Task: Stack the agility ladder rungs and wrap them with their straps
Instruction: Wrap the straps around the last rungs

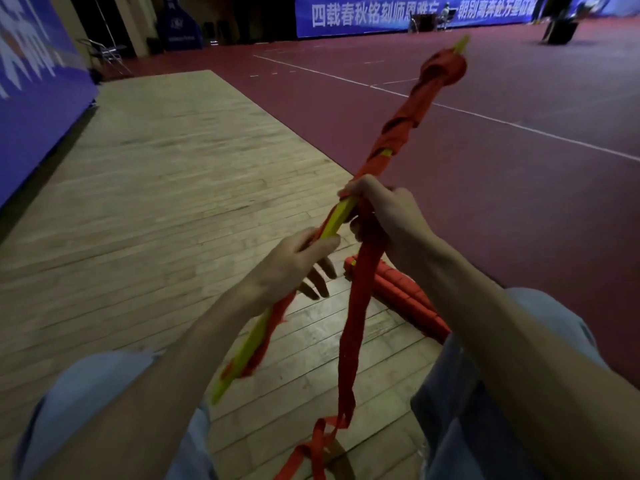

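A stack of yellow ladder rungs [337, 221] slants from lower left to upper right, its far half wound in red strap [405, 116]. My left hand [294, 261] grips the stack at its middle, thumb on top, with some fingers spread below. Just above it, my right hand [384, 216] is curled round the stack and the strap. A loose red strap tail [353, 327] hangs from my right hand down to the floor between my knees.
A second wrapped red bundle [408, 299] lies on the wooden floor [156, 202] by my right knee. Dark red court floor [519, 168] with white lines stretches to the right. A blue banner wall [34, 98] stands left, and a folding chair [107, 53] is far back.
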`<move>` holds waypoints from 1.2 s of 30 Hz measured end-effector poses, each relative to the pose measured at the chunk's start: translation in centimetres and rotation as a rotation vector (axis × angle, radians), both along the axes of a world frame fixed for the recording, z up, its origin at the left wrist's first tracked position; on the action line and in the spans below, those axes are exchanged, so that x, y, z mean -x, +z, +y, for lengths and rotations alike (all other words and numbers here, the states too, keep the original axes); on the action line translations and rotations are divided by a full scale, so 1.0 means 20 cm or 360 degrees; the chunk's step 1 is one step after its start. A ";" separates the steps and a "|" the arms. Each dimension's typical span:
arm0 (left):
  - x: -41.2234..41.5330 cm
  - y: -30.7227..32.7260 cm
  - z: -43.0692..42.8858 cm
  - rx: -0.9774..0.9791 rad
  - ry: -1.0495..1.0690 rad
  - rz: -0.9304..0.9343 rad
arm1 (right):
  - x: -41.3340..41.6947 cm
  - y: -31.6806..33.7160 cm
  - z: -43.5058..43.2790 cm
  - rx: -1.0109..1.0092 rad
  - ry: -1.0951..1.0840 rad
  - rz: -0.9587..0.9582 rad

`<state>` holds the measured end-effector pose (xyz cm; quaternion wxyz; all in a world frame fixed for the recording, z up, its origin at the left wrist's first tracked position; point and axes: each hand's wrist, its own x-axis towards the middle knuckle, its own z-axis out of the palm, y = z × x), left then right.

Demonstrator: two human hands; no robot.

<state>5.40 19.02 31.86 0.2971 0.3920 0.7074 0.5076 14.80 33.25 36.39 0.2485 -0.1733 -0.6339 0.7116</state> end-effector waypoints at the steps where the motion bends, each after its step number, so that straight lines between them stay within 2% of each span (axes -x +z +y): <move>1: 0.00 0.01 -0.01 0.0068 -0.0029 -0.0148 | 0.00 0.00 0.00 0.0058 0.0012 0.0050; 5: 0.00 0.03 -0.03 0.0134 0.0031 -0.0377 | -0.01 0.00 0.01 0.0058 0.0078 0.0124; 8: 0.00 0.01 -0.04 0.0099 0.0254 -0.0209 | 0.00 -0.03 -0.01 -0.0235 0.0011 -0.0195; 10: 0.01 -0.01 -0.04 0.0164 0.0455 0.0126 | 0.01 -0.06 -0.04 -0.0387 -0.0025 -0.0389; 11: 0.00 -0.03 -0.03 0.0212 0.0543 0.0361 | 0.01 -0.06 -0.04 -0.0358 -0.0037 -0.0414; 14: -0.01 -0.07 -0.01 0.0198 0.0705 0.1113 | 0.02 -0.04 -0.06 -0.0256 -0.0121 -0.0339; 16: -0.03 -0.09 0.00 0.0085 0.0621 0.1476 | 0.03 -0.03 -0.07 -0.0249 -0.0167 -0.0319; 18: -0.03 -0.11 0.01 0.0027 0.0494 0.1653 | 0.02 -0.02 -0.06 -0.0179 -0.0185 -0.0305; 19: -0.03 -0.12 0.01 0.0020 0.0437 0.1585 | 0.02 -0.02 -0.06 -0.0111 -0.0178 -0.0276; 20: -0.04 -0.12 0.02 0.0008 0.0367 0.1374 | 0.02 -0.01 -0.05 -0.0048 -0.0167 -0.0236; 23: -0.06 -0.08 0.03 -0.0085 0.0006 0.0324 | 0.01 0.04 -0.01 0.0021 -0.0172 -0.0098; 26: -0.06 -0.03 0.02 -0.0155 -0.0232 -0.0339 | -0.01 0.06 0.01 -0.0028 -0.0122 0.0030; 28: -0.06 -0.02 0.00 -0.0186 -0.0310 -0.0504 | -0.02 0.07 0.02 -0.0099 -0.0078 0.0076; 30: -0.06 -0.02 -0.01 -0.0225 -0.0326 -0.0545 | -0.02 0.07 0.02 -0.0192 -0.0078 0.0030; 34: -0.06 -0.03 -0.02 -0.0254 -0.0163 -0.0598 | -0.02 0.05 0.02 -0.0477 -0.0125 -0.0375; 36: -0.05 -0.05 0.00 -0.0188 0.0015 -0.0534 | -0.02 0.03 0.02 -0.0599 -0.0091 -0.0562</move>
